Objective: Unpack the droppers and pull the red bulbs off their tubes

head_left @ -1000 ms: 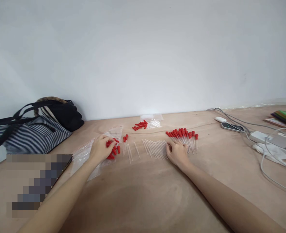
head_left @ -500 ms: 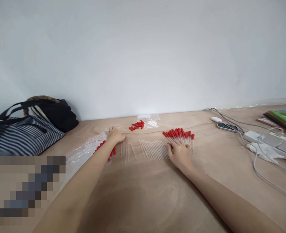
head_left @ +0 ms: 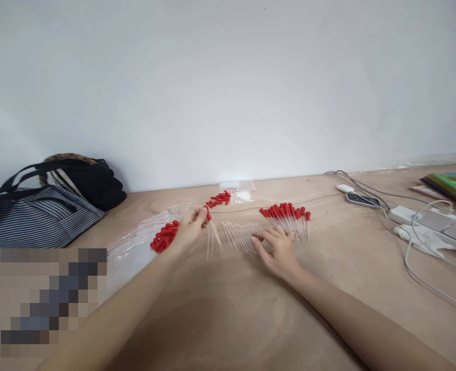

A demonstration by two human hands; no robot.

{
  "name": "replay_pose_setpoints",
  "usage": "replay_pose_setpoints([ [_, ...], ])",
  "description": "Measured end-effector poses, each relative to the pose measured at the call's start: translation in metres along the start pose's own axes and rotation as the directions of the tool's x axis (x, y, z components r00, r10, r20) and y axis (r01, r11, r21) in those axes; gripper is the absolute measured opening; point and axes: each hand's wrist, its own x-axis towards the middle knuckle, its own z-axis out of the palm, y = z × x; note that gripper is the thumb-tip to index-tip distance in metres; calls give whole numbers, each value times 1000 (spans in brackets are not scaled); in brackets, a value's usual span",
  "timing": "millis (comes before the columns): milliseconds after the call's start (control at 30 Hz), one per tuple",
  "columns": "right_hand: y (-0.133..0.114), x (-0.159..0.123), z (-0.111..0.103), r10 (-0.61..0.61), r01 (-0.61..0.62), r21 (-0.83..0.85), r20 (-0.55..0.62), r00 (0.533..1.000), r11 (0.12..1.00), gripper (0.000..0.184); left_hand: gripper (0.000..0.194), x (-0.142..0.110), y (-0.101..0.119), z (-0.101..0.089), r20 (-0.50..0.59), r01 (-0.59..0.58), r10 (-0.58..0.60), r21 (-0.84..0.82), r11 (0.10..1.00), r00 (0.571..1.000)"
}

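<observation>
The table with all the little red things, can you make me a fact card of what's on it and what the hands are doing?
Left hand: the left hand pinches a red-topped tube
Right hand: the right hand is over the tubes; its grip is unclear
Middle: a row of clear tubes without tops
Right of middle: a fan of red-topped tubes
Loose red tops: a big pile by the left arm, a small pile farther back
Far left: a striped bag
</observation>
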Motion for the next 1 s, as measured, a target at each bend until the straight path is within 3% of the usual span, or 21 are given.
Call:
replay_pose_setpoints([
  [67,-11,-5,-2,-55,46,85,99,994,995,26,45,-35,0,13,36,6,-2,-119,993,999],
  [133,-20,-10,-2,-88,61,135,200,976,989,24,38,-66,-3,24,93,74,-40,-402,913,995],
  [200,-24,-14,-1,-118,79,150,276,954,986,20,34,-86,-8,30,143,151,-88,-533,832,986],
  [300,-26,-18,2,-179,140,137,339,924,981,25,31,-99,-16,31,190,219,-130,-589,778,973],
  [467,-27,-20,6,-263,243,100,365,893,965,21,32,-99,-20,26,210,203,-94,-593,780,973],
  [600,-25,-22,8,-279,296,-19,280,919,955,24,23,-100,-25,22,257,125,1,-473,872,966],
  [700,-21,-23,9,-362,388,-101,209,908,916,22,17,-99,-30,15,261,-94,147,-204,974,954],
  [833,-19,-24,9,-510,528,-134,148,847,839,24,17,-101,-27,5,341,-332,278,110,937,898],
  [1000,-19,-25,8,-595,604,-170,106,797,778,28,24,-108,-23,2,305,-361,283,239,902,909],
])
